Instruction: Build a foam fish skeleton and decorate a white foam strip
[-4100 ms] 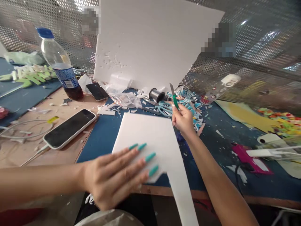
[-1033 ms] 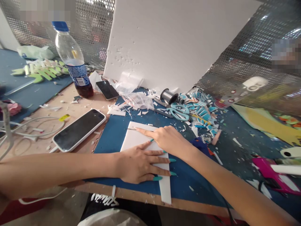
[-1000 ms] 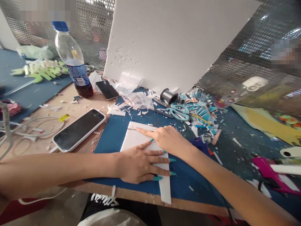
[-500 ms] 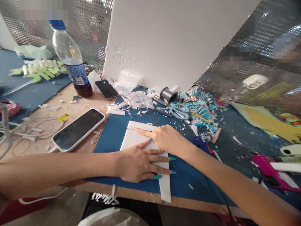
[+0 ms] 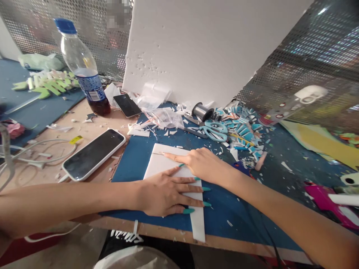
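Note:
A white foam sheet (image 5: 164,164) lies on the blue cutting mat (image 5: 131,157) at the table's near edge. My left hand (image 5: 165,192) is pressed flat on it, fingers stretched out with teal nails pointing right. My right hand (image 5: 200,164) rests on the sheet's far part, just beyond the left hand. Its forefinger is stretched left along a thin blade (image 5: 156,153) that lies on the sheet near its far edge. The knife's handle is hidden under the hand.
A large white foam board (image 5: 202,48) leans on the mesh wall behind. In front of it lie teal scissors (image 5: 213,130), a wire spool (image 5: 200,111) and blue scraps (image 5: 241,125). A bottle (image 5: 84,71) and two phones (image 5: 94,154) (image 5: 127,105) are on the left, and a pink tool (image 5: 325,198) on the right.
Four seconds ago my right hand held the green knife upright above the mat; it now lies low on the sheet. The sheet sits further in. Over the last second both hands barely moved.

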A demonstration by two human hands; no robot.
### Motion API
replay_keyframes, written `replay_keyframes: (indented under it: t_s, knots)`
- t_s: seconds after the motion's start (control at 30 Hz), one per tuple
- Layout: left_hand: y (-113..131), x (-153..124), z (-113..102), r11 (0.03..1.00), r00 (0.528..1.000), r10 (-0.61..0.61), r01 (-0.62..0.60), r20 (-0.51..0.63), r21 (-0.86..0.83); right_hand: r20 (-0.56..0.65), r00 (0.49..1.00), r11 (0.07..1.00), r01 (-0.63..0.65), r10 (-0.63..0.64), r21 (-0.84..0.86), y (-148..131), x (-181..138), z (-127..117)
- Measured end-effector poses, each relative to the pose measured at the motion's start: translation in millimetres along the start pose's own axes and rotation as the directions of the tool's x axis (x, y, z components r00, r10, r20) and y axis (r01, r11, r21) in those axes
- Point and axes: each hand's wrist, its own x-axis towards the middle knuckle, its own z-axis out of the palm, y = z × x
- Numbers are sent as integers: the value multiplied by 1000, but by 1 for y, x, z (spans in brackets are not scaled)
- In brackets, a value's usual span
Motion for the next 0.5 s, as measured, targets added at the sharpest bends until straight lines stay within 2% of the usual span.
replay_keyframes:
  t_s: [0.23,0.5]
  knots:
    - [-1,0,1,1000,1000,7,-7,3,-4,-22,1000,1000,15,-15,4,4,-2,5]
    - [-4,-2,1,997,997,71,-71,-6,12,-26,999,1000,26,-26,4,10,-7,8]
